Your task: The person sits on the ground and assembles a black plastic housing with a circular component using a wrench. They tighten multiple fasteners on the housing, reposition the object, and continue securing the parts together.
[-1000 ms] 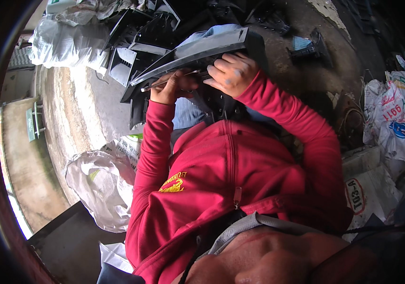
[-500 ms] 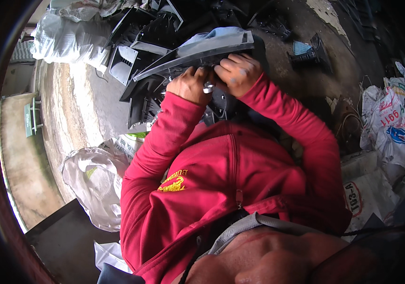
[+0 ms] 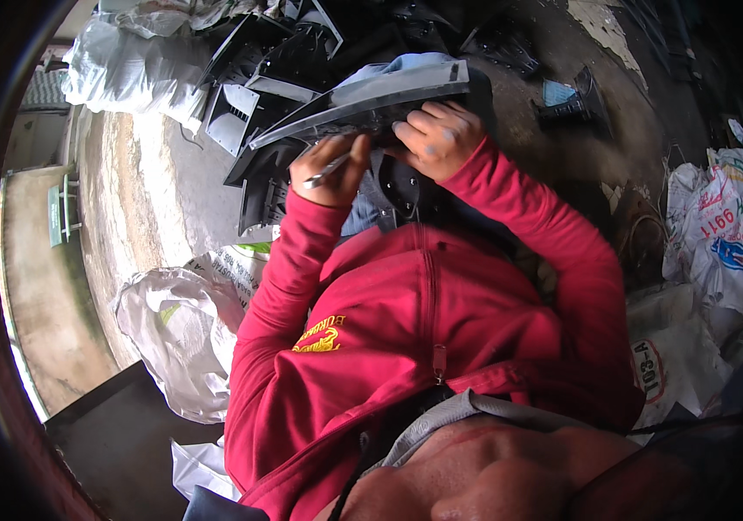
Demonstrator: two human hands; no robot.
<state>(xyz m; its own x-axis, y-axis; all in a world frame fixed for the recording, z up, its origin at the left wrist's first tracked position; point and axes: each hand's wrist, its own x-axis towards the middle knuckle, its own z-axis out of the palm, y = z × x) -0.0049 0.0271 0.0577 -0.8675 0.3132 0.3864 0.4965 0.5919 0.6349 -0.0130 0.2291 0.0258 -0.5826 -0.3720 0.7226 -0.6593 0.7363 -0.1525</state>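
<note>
Nearest is the red jacket (image 3: 371, 313), its sleeves reaching up to two bare hands set a little apart. The left hand (image 3: 338, 181) is closed around a slim silver tool (image 3: 316, 180); its fingertips meet the near side of a long dark panel (image 3: 367, 102). The right hand (image 3: 441, 143) curls against that same side farther right; its fingertips are hidden, so I cannot tell whether it clamps the panel.

The panel lies across the lap, above blue jeans (image 3: 361, 220), its pale edge slanting up to the right. With tool and panel both in use, the work looks underway rather than finished; what is done or left on the shaded side cannot be told.

A crumpled white bag (image 3: 185, 347) sits to the left, printed white sacks (image 3: 714, 230) to the right. Beyond, a jumble of black parts (image 3: 289, 61) crowds the panel's left end, near a plastic-wrapped bundle (image 3: 128, 74). Another black part (image 3: 587, 108) lies on the floor at right.
</note>
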